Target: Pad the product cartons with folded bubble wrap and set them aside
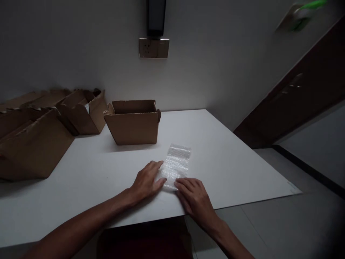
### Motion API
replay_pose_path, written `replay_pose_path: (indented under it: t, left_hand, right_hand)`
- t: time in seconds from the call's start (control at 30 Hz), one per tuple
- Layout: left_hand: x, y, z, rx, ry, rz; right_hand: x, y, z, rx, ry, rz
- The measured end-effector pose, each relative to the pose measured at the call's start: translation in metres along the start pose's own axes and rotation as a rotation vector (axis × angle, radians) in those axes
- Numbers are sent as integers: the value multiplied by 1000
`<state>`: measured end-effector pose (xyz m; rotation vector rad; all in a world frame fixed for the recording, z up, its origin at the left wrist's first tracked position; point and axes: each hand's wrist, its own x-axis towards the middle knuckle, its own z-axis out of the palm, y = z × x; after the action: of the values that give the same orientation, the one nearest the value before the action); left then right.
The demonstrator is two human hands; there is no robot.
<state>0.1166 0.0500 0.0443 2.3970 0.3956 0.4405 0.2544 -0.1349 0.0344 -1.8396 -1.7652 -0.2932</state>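
Note:
A strip of clear bubble wrap (176, 163) lies on the white table (229, 169), its far end flat and its near end between my two hands. My left hand (147, 181) is at the wrap's left side, thumb on the near left corner and index finger along the edge; its other fingers are partly hidden. At the near right corner, my right hand (194, 196) has its fingers bent together over the wrap, the thumb mostly out of sight. Whether anything is rolled inside the wrap I cannot tell.
An open cardboard box (132, 128) stands beyond my left hand. Several more open cardboard boxes (35, 147) crowd the table's left side. On the wall behind is a socket plate (153, 48), with a dark device (156, 18) above. A brown door (299, 86) is at right.

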Motion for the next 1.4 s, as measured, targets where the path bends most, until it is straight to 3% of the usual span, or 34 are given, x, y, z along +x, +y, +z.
replay_pose_path:
  t: [0.1, 0.17, 0.23, 0.33, 0.4, 0.47, 0.57, 0.63, 0.7, 0.8, 0.87, 1.0, 1.1, 1.2, 1.3, 1.4]
  left_hand:
    - [-20, 2, -10, 3, -46, 266]
    - [-26, 5, -13, -36, -116, 264]
    - [-26, 7, -11, -87, -152, 139]
    - [-18, 6, -5, -116, -177, -41]
    - [-13, 3, -1, -69, -148, -58]
    - [-13, 0, 1, 5, -56, -7]
    - [-23, 0, -3, 73, 42, 144]
    - [-33, 2, -8, 63, -6, 238]
    - [-40, 3, -12, 25, -92, 248]
    - [-36, 1, -11, -8, -102, 118]
    - [-27, -4, -6, 22, -45, 32]
    - [-13, -11, -3, 46, 63, -55]
    - [-17, -9, -10, -214, 91, -222]
    - [-26, -2, -16, -624, 54, -407]
    - [-28, 5, -15, -902, 21, -454]
    - [-26, 12, -8, -970, 54, -441]
  right_hand:
    - [-1, 2, -4, 221, -23, 122]
    - [-3, 0, -13, 395, -145, 256]
    - [-5, -3, -20, 444, -198, 340]
    - [-10, -6, -23, 251, -52, 249]
    - [-10, -7, -18, 114, -53, 118]
    - [-6, -7, -10, 49, -131, 18]
    - [3, -5, -1, 70, -120, -8]
    - [7, -3, -1, 190, -118, 54]
    - [8, -3, -4, 331, -179, 146]
    - [6, -6, -8, 284, -132, 199]
    - [6, -9, -8, 123, -58, 112]
    - [15, -8, 5, -32, -145, -60]
    - [24, -1, 16, 90, -35, 38]
    - [30, 0, 19, 363, 52, 268]
    - [32, -8, 12, 631, -60, 459]
    - [30, -12, 4, 745, -144, 497]
